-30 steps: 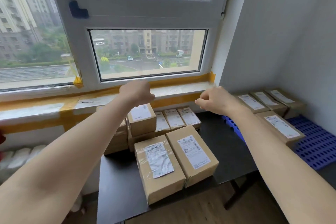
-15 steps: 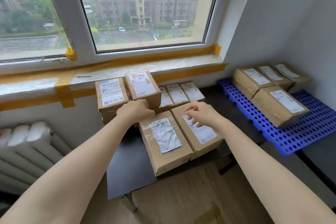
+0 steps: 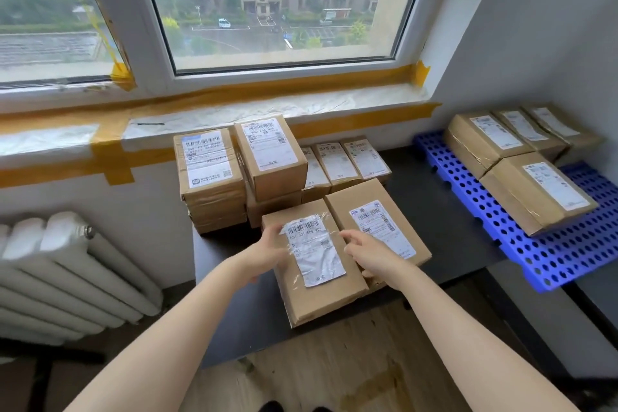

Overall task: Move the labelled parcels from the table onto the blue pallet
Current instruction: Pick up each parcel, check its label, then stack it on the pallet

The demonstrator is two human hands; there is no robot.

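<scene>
Far left on the black table (image 3: 444, 211), under the taped sill: a stack of flat brown cardboard parcels (image 3: 210, 177), white label up, and beside it a taller pile topped by a squarer brown box (image 3: 271, 157). Likely stacked to save table space.

Nearer, at the table's front edge: a long brown cardboard parcel with a taped, crinkled white label (image 3: 314, 264), its near end overhanging the edge, which would ease getting fingers under it. Left hand (image 3: 267, 252) laid against this parcel's left side, fingers loosely spread at the label's upper corner; touching, not yet closed round it. Right hand (image 3: 369, 252) over the seam between this parcel and its twin long brown parcel (image 3: 378, 221), fingers relaxed and part-open, holding nothing; contact cannot be told. Judged: flanking the near parcel for a two-handed lift.

Behind, three slim brown parcels (image 3: 341, 160) in a row, labels up.

To the right, the blue perforated plastic pallet (image 3: 535, 244), set beside and lower than the table. On it: four brown labelled parcels (image 3: 538, 191), three in a back row, one in front. Much perforated surface bare toward the front.
</scene>
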